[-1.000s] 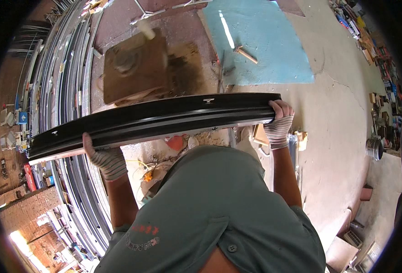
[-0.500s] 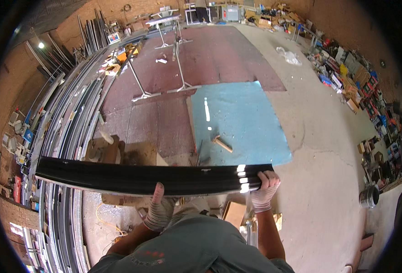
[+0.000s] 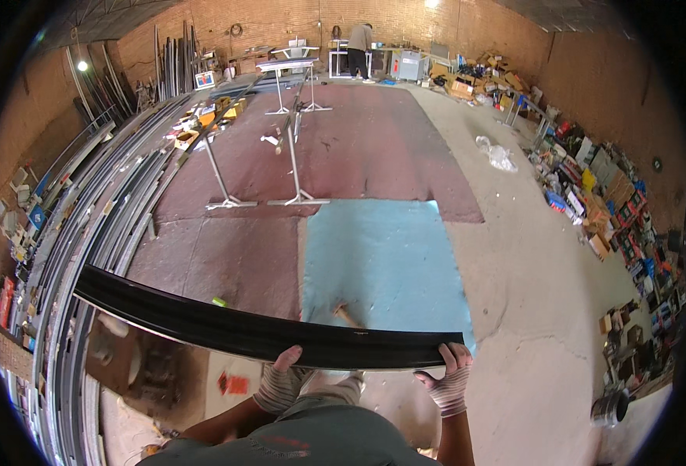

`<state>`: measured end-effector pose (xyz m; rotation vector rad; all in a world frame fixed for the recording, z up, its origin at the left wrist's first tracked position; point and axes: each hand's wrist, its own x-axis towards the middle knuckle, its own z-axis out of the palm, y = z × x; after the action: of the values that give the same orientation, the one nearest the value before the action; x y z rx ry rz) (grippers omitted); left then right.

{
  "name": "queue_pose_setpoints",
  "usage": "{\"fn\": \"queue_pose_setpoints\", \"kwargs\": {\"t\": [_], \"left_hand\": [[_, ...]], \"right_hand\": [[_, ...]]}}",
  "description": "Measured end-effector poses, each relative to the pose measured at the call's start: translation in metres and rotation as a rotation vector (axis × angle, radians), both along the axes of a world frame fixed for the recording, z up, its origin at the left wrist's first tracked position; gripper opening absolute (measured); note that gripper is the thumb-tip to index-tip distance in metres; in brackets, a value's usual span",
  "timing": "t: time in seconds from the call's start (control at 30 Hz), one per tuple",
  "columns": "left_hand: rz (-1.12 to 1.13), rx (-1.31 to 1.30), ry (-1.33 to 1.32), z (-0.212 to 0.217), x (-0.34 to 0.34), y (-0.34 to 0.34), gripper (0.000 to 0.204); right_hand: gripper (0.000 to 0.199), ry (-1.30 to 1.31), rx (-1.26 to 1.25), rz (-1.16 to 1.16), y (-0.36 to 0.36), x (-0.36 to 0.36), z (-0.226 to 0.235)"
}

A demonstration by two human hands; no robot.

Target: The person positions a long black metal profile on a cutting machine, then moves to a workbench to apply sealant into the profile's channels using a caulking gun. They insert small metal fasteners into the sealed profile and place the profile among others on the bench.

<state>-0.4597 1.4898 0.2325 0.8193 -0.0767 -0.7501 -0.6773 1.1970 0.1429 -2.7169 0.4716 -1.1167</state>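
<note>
Since the earlier frame, the long black profile [image 3: 203, 325] has been shifted down across the lower centre. Its right end is clasped by the gloved right hand [image 3: 449, 382]; midway, its near edge is gripped by the left hand [image 3: 279, 384], presumably for balance.

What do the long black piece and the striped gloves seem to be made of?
The long black piece looks like dark-coated metal, perhaps aluminium, from its smooth, faintly glossy surface and crisp long edges; plastic remains possible. The striped gloves look like matt knitted fabric, shown by bands circling the snug cuffs.
</note>
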Motion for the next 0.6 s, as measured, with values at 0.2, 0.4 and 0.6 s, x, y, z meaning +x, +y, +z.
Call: {"fn": "queue_pose_setpoints", "kwargs": {"t": [0.2,0.4,0.6], "left_hand": [[-0.186,0.044,0.147,0.018,0.09,-0.163,0.035],[-0.205,-0.102,0.012,0.006,0.163,-0.28,0.032],[-0.183,0.054,0.082,-0.015,0.214,-0.377,0.034]], "right_hand": [[0.056,-0.169,0.088,-0.161,-0.154,0.076,0.034],[0.047,-0.36,0.221,-0.414,-0.246,0.126,0.067],[0.043,-0.328,0.401,-0.467,-0.35,0.174,0.02]]}}
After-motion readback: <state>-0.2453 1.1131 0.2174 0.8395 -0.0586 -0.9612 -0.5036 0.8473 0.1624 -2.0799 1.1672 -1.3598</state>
